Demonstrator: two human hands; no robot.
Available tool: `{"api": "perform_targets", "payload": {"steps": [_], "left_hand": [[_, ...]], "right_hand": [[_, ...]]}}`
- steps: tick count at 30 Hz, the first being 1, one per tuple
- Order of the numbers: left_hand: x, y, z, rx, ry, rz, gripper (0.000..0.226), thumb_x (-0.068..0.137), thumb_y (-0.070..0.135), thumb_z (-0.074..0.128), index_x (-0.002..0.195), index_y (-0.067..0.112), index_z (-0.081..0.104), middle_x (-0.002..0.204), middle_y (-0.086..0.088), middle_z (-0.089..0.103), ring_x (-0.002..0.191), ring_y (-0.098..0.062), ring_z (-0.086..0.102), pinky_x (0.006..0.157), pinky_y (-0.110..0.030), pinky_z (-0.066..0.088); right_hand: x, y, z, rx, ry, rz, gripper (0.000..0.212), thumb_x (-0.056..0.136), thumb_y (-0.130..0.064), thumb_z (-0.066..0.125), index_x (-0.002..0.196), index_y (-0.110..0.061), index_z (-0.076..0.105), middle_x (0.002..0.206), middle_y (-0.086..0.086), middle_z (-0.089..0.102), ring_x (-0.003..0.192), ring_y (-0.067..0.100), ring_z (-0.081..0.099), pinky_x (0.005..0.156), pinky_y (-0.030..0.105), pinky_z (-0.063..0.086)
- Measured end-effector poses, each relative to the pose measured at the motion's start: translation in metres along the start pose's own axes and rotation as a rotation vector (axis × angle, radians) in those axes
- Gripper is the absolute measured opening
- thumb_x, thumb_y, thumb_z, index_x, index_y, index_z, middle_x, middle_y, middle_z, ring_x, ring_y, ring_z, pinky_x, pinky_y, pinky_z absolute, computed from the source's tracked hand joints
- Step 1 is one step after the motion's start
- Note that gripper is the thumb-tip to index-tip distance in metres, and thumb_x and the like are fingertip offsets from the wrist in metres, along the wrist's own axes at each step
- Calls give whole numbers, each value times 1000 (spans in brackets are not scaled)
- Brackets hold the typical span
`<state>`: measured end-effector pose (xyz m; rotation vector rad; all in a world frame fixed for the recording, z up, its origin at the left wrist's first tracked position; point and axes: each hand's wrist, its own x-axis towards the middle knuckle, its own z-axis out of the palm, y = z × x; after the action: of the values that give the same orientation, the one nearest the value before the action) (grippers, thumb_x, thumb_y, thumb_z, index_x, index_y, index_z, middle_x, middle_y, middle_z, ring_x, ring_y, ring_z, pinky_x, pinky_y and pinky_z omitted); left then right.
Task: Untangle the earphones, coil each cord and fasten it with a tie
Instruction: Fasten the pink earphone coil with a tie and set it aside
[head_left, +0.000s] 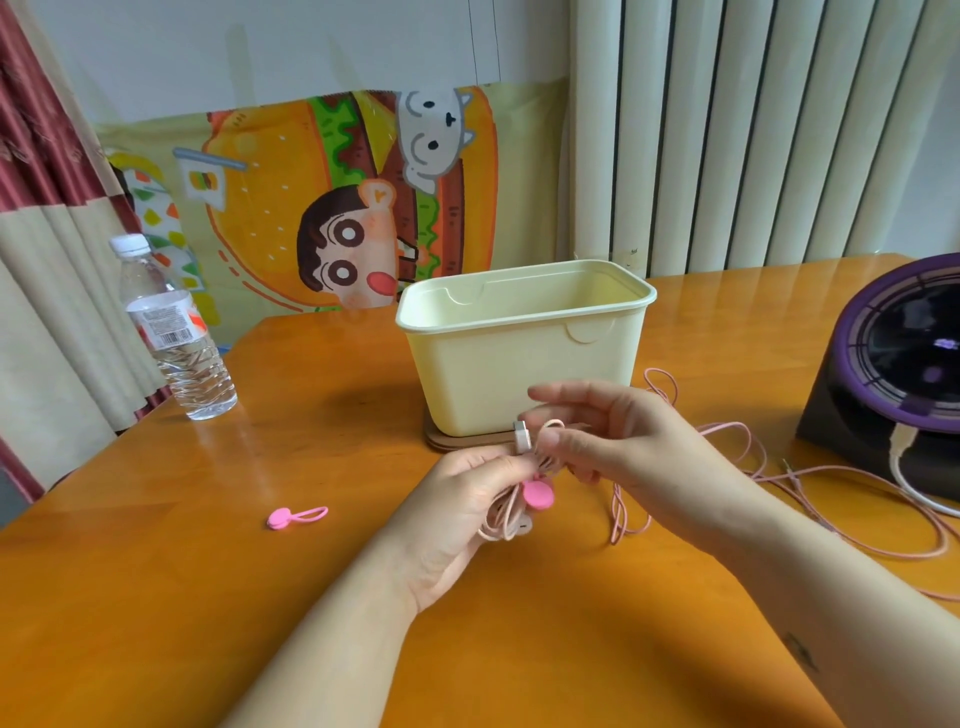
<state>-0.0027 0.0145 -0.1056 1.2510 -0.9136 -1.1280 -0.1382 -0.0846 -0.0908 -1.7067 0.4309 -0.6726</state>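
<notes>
Left hand (470, 499) gripping coiled pink earphones (506, 512), pink tie (537, 493) attached

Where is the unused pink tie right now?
In the head view, the unused pink tie lies on the table, left of the left hand that grips the coiled cord and nearer the camera than the water bottle.

A pale pink coiled earphone cord (511, 512) was held just above the middle of the counter (311, 597), gripped by the left hand (467, 499). The right hand (613, 441) pinched its top beside a white plug (521, 435). A round pink tie (537, 493) sat against the bundle, and a white earbud (523, 527) hung below. A second tie (296, 517), pink with a thin loop, lay flat toward the left edge. A second earphone cord (779, 478), also pink, sprawled in loose loops toward the right edge.
</notes>
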Motion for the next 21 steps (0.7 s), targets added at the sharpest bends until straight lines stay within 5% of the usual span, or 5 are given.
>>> {"api": "perform_targets", "payload": {"steps": [3,7,10,21], "left_hand": [[-1,0,-2,11,-10,-33,26,91,15,54,102,-5,66,72,-5,60,72,-17,53,57,-21,41],[-3,3,-1,-35,-41,-97,23,82,17,60,95,-1,66,67,-6,60,58,-11,53,75,-34,40],[-3,3,-2,-41,-11,-116,26,74,13,72,96,4,63,72,-6,63,59,-10,57,86,-42,44],[-5,10,-11,-97,-60,-104,5,65,10,56,70,11,56,60,-7,55,52,-13,54,85,-45,50]], "right_hand": [[-1,0,0,-113,-154,8,50,69,-30,74,118,-26,63,107,-6,71,94,9,68,82,23,53],[-3,-3,-6,-201,-161,16,17,76,-22,75,92,-18,72,79,-2,70,67,12,61,63,22,50],[-3,-2,-7,-185,-129,-6,18,70,-26,77,83,-16,74,76,5,72,66,13,64,66,24,52],[-4,0,6,124,-133,12,9,70,-14,71,78,-13,74,76,9,73,65,13,66,63,21,53]]}}
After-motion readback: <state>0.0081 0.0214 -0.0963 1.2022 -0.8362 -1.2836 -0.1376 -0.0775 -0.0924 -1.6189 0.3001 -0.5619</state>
